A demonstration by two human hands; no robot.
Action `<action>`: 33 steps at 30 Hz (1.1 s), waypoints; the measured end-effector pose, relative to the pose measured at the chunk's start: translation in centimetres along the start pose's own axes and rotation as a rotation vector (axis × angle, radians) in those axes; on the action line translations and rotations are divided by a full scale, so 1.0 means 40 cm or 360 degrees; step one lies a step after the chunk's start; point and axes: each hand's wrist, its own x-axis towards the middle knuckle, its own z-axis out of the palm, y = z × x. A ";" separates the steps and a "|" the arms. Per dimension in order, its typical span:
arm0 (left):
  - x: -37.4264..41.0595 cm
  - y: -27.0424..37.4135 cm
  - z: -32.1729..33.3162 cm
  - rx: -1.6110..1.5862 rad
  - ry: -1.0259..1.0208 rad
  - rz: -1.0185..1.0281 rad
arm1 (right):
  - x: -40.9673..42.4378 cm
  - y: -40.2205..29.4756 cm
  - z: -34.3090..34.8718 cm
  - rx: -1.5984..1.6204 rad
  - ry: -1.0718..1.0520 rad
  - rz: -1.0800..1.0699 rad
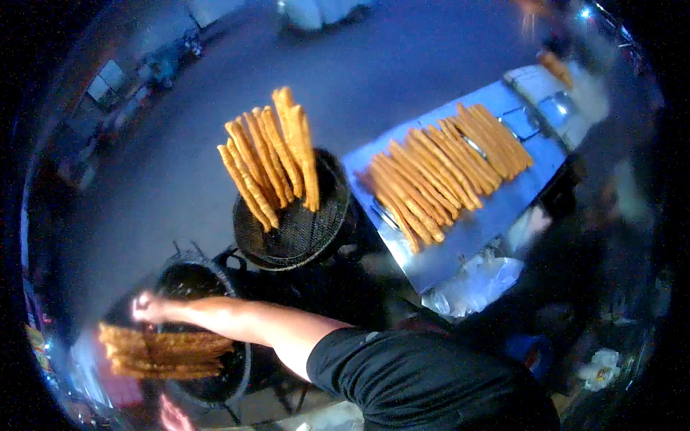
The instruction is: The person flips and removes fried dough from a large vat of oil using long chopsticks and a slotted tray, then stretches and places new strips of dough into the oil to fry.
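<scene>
My right hand (148, 308) reaches across a black wok (195, 281), its fingers curled. Blur hides whether a tool is in it. Just below that hand, a bunch of long golden fried dough sticks (167, 353) lies crosswise over the wok and sticks out past its left rim. At the bottom edge, part of my left hand (175, 414) shows, blurred; its grip cannot be made out. Beyond the wok, a round black wire-mesh basket (294, 237) holds several fried dough sticks (264, 156) standing up and leaning against its far side.
To the right, a metal-topped table (447, 258) carries a long row of fried dough sticks (431, 178) on a rack. Clear plastic bags (474, 283) hang at its near edge. A person (579, 102) is at the far end. Parked vehicles (318, 12) stand across the pavement.
</scene>
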 end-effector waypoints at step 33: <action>0.083 -0.055 0.147 0.0061 -0.0105 -0.0022 | 0.049 0.071 -0.064 0.0226 -0.0019 -0.0478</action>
